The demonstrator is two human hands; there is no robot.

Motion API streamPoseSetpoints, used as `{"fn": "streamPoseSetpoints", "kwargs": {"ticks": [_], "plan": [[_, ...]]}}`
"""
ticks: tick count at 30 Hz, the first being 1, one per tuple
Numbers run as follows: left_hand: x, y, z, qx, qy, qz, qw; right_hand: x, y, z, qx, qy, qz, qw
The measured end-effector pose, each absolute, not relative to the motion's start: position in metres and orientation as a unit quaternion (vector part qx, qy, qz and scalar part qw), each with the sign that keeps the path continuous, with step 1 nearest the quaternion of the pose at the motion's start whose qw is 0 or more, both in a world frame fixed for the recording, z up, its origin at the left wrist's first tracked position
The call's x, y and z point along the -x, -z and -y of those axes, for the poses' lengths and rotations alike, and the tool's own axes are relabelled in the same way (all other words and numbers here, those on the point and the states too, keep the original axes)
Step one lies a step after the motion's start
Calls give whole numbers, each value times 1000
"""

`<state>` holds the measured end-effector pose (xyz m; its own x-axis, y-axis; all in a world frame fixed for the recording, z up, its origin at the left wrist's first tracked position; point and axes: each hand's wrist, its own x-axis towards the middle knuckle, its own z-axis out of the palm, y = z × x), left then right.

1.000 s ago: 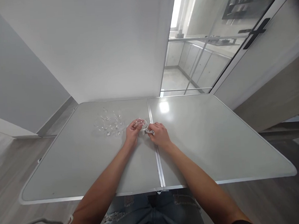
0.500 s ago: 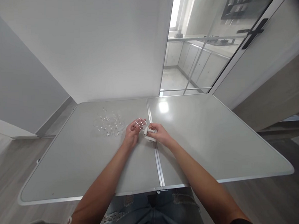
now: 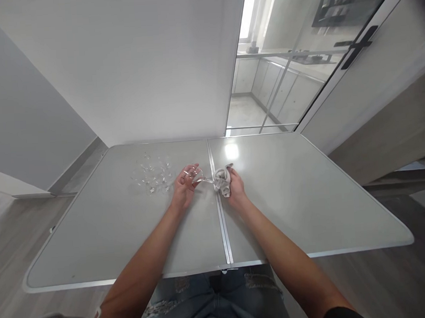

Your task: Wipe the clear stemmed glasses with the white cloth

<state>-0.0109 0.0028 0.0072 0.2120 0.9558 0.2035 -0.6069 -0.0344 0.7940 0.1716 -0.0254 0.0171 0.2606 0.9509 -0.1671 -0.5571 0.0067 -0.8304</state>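
Left hand (image 3: 183, 188) cups glass (image 3: 196, 173), fingers half curled; right hand (image 3: 237, 188) pinches cloth (image 3: 223, 175) at foot (image 3: 217, 182); we should press lightly, sparing stem (image 3: 208, 180)

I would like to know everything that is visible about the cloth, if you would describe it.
The cloth is whitish grey, soft-looking and crumpled, with loose folds and an uneven edge. The right hand holds it from its right side. It bunches around the foot end of the clear glass, whose bowl is in the left hand. In the view it lies over the seam of the table; whether it touches the surface, I cannot tell.
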Motion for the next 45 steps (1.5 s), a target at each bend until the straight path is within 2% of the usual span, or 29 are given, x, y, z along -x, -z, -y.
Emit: {"fn": "streamPoseSetpoints", "kwargs": {"ticks": [3, 10, 18, 21, 25, 29, 32, 38, 41, 45], "plan": [[12, -6, -5, -392, -641, -224, 621, -169, -16, 25, 413, -519, 214, 718], [3, -10, 1, -408, -644, -240, 601, -153, -25, 32, 378, -589, 254, 668], [-11, -5, 11, -477, -567, -293, 604, -143, -16, 31, 389, -599, 244, 655], [-10, -4, 11, -481, -576, -307, 585, -145, -13, 30, 398, -601, 241, 650], [-5, -3, 8, -435, -645, -315, 543, -171, -6, 21, 455, -481, 206, 720], [-3, -3, 5, -420, -661, -310, 539, -189, -3, 14, 489, -381, 160, 768], [-4, -5, 7, -431, -654, -304, 542, -181, -10, 18, 469, -436, 158, 752], [-5, -9, 13, -501, -622, -324, 508, -153, -36, 34, 342, -638, 262, 638], [-5, -10, 12, -530, -610, -332, 487, -149, -41, 39, 319, -660, 285, 618], [-6, -12, 12, -539, -612, -336, 472, -148, -37, 40, 356, -632, 311, 615]]}}
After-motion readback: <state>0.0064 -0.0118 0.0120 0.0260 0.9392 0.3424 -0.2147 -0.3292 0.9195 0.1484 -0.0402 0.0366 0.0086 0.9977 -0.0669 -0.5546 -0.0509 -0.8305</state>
